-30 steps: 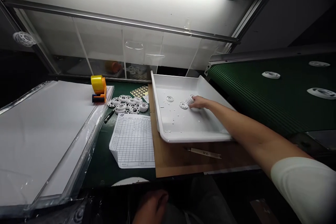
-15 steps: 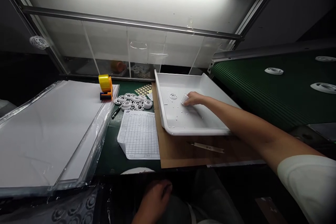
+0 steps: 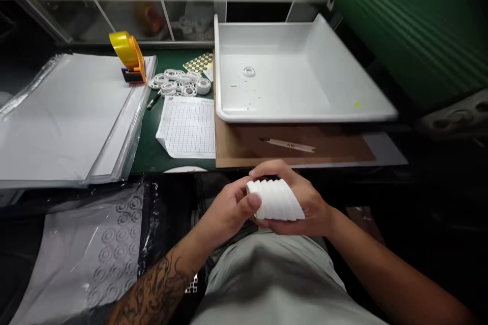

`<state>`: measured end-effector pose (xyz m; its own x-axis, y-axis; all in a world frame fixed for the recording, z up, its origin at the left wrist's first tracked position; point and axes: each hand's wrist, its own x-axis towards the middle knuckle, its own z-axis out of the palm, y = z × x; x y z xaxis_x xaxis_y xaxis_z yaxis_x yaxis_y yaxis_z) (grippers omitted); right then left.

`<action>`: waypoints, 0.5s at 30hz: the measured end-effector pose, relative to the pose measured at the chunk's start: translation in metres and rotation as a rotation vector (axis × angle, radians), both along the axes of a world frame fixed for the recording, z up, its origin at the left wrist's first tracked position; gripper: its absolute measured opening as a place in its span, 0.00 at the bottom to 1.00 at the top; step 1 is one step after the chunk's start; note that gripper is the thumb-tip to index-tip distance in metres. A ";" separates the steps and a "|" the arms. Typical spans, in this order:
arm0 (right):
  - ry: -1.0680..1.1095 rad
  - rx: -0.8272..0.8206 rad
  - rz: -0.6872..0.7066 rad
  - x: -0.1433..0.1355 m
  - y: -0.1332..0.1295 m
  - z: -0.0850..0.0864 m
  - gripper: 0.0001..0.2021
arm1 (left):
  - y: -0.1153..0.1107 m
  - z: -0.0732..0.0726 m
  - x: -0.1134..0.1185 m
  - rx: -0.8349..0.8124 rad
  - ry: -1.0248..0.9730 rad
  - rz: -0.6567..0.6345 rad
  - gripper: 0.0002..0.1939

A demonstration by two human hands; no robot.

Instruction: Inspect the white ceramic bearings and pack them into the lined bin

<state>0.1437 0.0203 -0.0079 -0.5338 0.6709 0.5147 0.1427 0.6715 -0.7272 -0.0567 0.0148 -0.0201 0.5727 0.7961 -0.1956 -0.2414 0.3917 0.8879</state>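
A short stack of white plastic rings is held in front of my lap, its rings slanted and pressed together. My right hand wraps round the stack from the right and from beneath. On its left end rests the thumb of my left hand, whose other fingers go behind and are partly hidden. Beyond the hands, a single white ring lies flat in the white tray, among small crumbs. More white rings lie in a loose heap left of the tray.
Clear-wrapped white sheets cover the left, with a yellow tape roll on an orange dispenser. A printed form, a black pen and a label sticker sheet lie nearby. Cardboard carries a knife-like tool marked A16. Right is a green conveyor.
My right hand has come back from the tray to my lap with the stack of rings. My left hand has risen and taken hold of its left end. The view has tilted down.
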 end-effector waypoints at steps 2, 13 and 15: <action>-0.014 0.025 -0.068 0.007 -0.008 -0.009 0.13 | -0.009 0.013 0.006 -0.053 -0.013 0.038 0.36; 0.209 -0.128 0.037 0.043 -0.031 -0.021 0.28 | -0.040 0.039 0.043 -0.121 -0.009 -0.010 0.30; 0.212 -0.007 0.004 0.046 -0.028 -0.026 0.25 | -0.039 0.042 0.051 -0.145 -0.011 0.012 0.31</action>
